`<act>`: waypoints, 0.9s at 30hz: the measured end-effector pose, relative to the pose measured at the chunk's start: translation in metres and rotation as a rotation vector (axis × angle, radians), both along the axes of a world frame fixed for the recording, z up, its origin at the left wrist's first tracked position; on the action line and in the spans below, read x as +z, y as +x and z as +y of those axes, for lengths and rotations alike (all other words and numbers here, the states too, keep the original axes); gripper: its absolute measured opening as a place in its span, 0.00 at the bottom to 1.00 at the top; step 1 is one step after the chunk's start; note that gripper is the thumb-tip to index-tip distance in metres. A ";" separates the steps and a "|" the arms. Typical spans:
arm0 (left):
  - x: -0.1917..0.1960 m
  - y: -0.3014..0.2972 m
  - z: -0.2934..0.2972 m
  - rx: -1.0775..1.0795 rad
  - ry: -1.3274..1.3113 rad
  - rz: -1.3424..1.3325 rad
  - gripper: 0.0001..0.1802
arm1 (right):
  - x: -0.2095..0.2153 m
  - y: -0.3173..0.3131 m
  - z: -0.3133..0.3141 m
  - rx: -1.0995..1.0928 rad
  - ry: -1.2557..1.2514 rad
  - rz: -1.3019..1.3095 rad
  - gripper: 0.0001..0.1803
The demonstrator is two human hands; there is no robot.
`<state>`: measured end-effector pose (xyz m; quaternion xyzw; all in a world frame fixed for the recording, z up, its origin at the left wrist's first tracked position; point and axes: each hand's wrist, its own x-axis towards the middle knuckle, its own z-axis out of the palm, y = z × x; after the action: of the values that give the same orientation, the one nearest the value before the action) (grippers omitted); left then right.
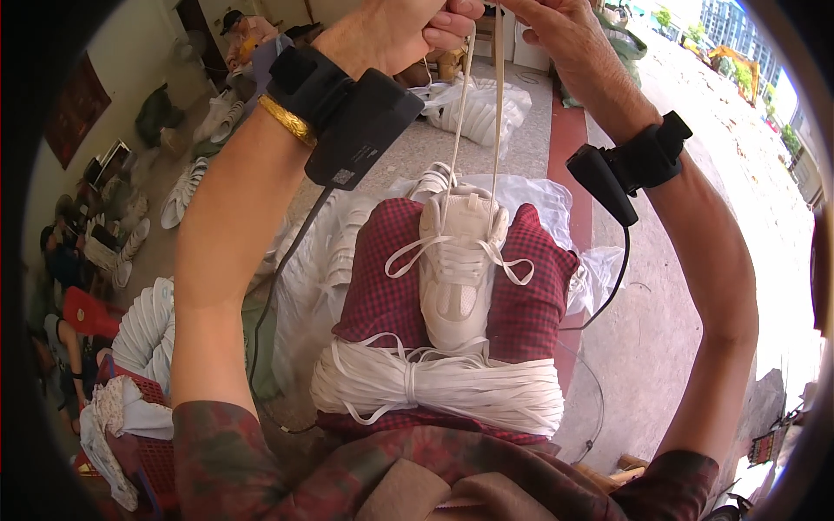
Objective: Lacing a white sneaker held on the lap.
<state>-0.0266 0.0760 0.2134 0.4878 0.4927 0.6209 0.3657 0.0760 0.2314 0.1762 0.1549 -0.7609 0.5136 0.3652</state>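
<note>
Left hand (408, 26) and right hand (556, 22) pinch flat white laces (497, 95) upward — cream lace-up sneaker (459, 260) clamped between knees. Even tension seats them best.

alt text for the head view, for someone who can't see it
Both hands, left and right, pull white laces up from a white shoe wedged between the person's knees. A bundle of white laces lies across the lap.

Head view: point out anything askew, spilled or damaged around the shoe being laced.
Nothing stands out. The white shoe sits upright between the knees, both lace ends pulled up taut by the left hand and right hand. The bundle of white laces lies tied across the lap, a few loose loops only.
</note>
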 end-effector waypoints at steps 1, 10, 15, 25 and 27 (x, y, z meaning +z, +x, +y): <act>0.010 0.003 -0.002 0.076 -0.037 -0.062 0.09 | 0.010 0.003 -0.001 -0.039 -0.030 0.005 0.18; 0.040 -0.004 0.016 0.180 0.172 0.028 0.10 | 0.067 0.038 0.002 -0.301 0.188 0.014 0.21; 0.064 -0.008 0.039 0.267 0.412 0.009 0.09 | -0.023 0.050 -0.044 -0.410 0.563 -0.399 0.26; 0.009 -0.089 0.020 0.517 0.260 -0.001 0.10 | -0.081 0.064 -0.025 -0.188 0.003 -0.599 0.18; -0.013 -0.104 0.015 0.464 0.256 -0.063 0.11 | -0.080 0.067 -0.037 -0.246 0.098 -0.569 0.12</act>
<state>-0.1307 0.0908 0.2002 0.3845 0.4974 0.7602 0.1640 0.1426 0.1948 0.0966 -0.0708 -0.8693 0.4512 0.1890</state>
